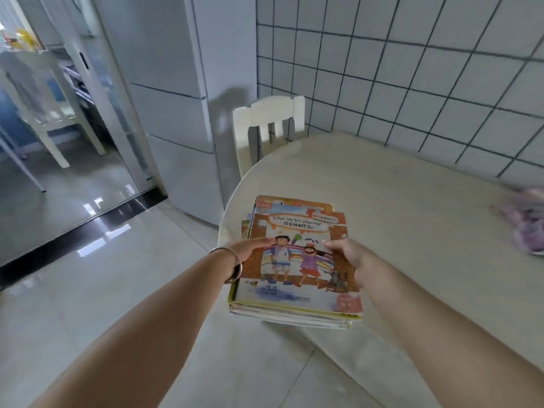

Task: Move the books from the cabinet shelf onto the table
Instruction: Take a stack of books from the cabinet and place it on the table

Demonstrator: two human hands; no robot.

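Books (297,260) are held as one loose stack, clamped between the left hand (250,250) and the right hand (348,256), at the near left edge of the table (412,207). Whether the stack rests on the table or hangs over its edge cannot be told. Covers are seen fanned out of line at the far end. Risk is judged as follows: if released here, the overhanging stack could tip to the floor (103,290); slack pressure could let thin books slide out.

The rounded, cream-coloured glossy surface (397,201) stands against the tiled wall. A stack of thin, colourful picture books (297,260) sits at its near edge, partly overhanging. A blurred pink-purple bundle (527,228) lies at the far right.
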